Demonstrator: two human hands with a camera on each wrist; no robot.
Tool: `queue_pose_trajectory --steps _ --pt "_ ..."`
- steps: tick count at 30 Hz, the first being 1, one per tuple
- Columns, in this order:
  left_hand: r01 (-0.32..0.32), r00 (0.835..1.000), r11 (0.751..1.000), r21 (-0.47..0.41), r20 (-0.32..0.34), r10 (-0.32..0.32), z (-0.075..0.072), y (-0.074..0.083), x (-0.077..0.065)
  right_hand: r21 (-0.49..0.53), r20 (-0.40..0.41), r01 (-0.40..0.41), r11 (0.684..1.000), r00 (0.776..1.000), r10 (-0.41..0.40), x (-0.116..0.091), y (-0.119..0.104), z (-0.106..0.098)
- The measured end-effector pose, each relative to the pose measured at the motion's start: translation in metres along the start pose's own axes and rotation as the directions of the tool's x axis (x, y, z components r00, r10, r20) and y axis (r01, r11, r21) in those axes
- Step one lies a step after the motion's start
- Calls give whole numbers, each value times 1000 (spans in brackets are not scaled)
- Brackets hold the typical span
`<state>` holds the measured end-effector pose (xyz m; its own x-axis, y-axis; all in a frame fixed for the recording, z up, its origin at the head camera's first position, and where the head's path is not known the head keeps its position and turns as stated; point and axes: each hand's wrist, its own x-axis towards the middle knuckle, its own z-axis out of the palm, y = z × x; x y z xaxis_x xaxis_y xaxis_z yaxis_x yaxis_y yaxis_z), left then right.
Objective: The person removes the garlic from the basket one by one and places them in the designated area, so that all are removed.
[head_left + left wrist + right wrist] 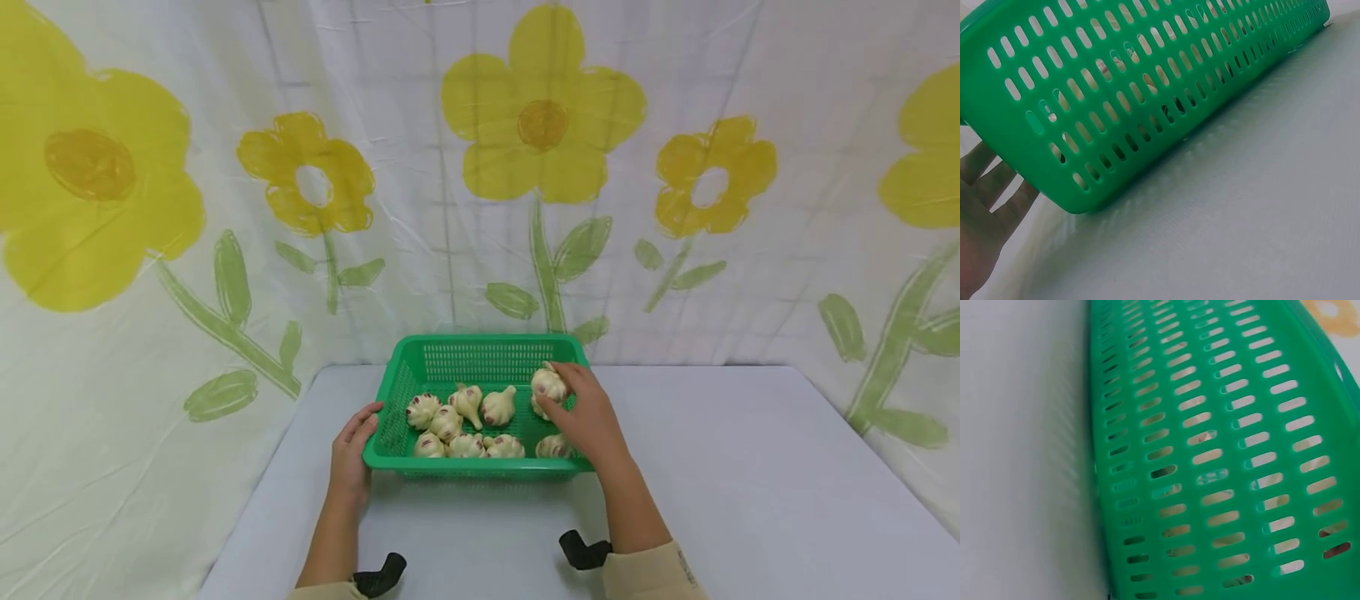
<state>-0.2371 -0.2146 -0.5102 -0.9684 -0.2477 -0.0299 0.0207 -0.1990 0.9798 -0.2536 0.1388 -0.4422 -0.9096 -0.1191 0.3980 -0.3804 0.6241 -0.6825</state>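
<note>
A green plastic basket [480, 463] with slotted walls stands on the white table and holds several garlic bulbs [467, 447]. Over its right part, my right hand [588, 412] pinches one garlic bulb [547, 387] between thumb and fingers. Below that hand, another bulb [553, 447] lies in the near right corner. My left hand [352, 450] rests against the basket's left side, its fingers fairly straight along the wall, as the left wrist view also shows at the fingers [1013, 200]. In the right wrist view the basket's slotted front wall [1210, 456] hides the right hand.
The white table [720, 483] stretches out on both sides of the basket. Behind it hangs a pale curtain [420, 250] with yellow flowers, close to the basket's far rim. Black angled pieces [583, 550] sit at both wrists.
</note>
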Motion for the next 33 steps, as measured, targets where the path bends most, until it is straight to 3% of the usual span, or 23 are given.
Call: queue_pose_trajectory --steps 10,25,33 --pt "-10 1000 1000 7 -5 10 1 -2 0 54 -29 -14 998 999 15 -12 2 -4" --pt "5 1000 1000 -6 -7 -5 1 3 -1 234 -3 -53 971 998 55 -8 9 -4" --pt "-2 1000 1000 -4 -6 2 1 1 -1 382 15 -111 918 993 114 0 16 -10"
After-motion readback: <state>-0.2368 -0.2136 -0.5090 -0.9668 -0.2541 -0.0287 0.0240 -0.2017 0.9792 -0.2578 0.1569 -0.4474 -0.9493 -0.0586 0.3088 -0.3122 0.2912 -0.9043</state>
